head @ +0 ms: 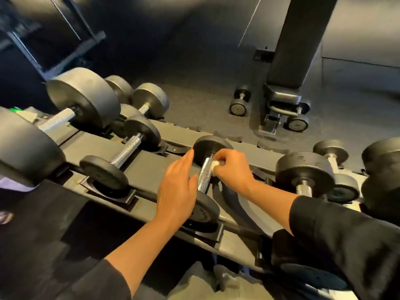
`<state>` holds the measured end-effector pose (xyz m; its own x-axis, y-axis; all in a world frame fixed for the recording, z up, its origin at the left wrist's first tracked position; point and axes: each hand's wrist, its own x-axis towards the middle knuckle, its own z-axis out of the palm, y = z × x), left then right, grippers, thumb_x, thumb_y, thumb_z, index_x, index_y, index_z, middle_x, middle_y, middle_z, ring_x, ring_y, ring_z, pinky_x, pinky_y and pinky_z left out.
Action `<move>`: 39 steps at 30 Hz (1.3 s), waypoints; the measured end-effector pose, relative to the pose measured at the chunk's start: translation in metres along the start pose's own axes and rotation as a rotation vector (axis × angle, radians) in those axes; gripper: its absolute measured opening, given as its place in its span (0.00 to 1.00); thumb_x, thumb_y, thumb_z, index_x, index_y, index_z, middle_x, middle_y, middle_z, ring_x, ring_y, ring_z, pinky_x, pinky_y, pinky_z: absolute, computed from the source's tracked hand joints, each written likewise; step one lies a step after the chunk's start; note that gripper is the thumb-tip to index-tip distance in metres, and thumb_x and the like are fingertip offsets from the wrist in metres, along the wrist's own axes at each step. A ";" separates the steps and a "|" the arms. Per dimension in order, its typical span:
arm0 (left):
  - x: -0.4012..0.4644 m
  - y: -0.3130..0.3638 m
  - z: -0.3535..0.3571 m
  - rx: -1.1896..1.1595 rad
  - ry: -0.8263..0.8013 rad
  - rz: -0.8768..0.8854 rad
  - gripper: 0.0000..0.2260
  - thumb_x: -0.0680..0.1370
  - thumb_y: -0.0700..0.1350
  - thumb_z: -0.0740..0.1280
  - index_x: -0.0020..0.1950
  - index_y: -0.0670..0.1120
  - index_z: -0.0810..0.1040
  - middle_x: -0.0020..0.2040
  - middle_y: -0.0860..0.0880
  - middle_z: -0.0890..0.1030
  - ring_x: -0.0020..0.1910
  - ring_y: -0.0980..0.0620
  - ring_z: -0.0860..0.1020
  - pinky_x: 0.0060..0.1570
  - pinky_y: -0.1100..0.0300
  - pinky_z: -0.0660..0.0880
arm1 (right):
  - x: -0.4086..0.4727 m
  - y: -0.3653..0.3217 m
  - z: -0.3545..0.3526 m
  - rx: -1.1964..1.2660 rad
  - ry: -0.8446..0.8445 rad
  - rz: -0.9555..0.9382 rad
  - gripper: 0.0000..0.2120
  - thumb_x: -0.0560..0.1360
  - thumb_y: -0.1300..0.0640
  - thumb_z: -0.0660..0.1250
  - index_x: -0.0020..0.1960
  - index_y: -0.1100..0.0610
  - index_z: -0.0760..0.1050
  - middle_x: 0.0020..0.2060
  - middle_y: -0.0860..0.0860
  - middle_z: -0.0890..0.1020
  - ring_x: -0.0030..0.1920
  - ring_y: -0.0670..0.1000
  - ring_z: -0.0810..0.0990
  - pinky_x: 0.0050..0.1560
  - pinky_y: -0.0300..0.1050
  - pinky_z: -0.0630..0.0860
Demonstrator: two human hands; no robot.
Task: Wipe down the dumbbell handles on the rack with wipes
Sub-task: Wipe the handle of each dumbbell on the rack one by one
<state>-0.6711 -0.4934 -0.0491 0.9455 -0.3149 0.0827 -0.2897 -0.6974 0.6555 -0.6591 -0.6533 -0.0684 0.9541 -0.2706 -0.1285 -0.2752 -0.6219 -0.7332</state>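
Observation:
A small black dumbbell lies across the grey rack [151,161], its knurled steel handle [204,175] in the middle of the view. My right hand [231,167] pinches a small white wipe [215,165] against the upper right side of that handle, close to the far weight head [207,146]. My left hand [177,189] lies flat with straight fingers along the handle's left side, above the near weight head [205,211]. Whether it touches the handle I cannot tell.
More dumbbells sit on the rack: one [127,148] to the left, a big one [84,98] at far left, others [303,176] at right. A black bench post [298,40] with two small dumbbells [239,105] stands on the dark floor behind.

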 end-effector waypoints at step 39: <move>0.003 0.004 0.003 0.055 -0.029 -0.127 0.28 0.74 0.46 0.51 0.75 0.58 0.58 0.72 0.53 0.67 0.67 0.54 0.65 0.61 0.61 0.63 | -0.032 0.000 0.001 -0.020 -0.208 -0.443 0.15 0.72 0.68 0.67 0.57 0.58 0.80 0.54 0.50 0.81 0.60 0.50 0.70 0.62 0.37 0.62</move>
<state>-0.6702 -0.4990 -0.0486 0.9707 -0.2395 -0.0205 -0.1762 -0.7668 0.6172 -0.6891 -0.6437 -0.0649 0.9828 0.1746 0.0607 0.1624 -0.6585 -0.7349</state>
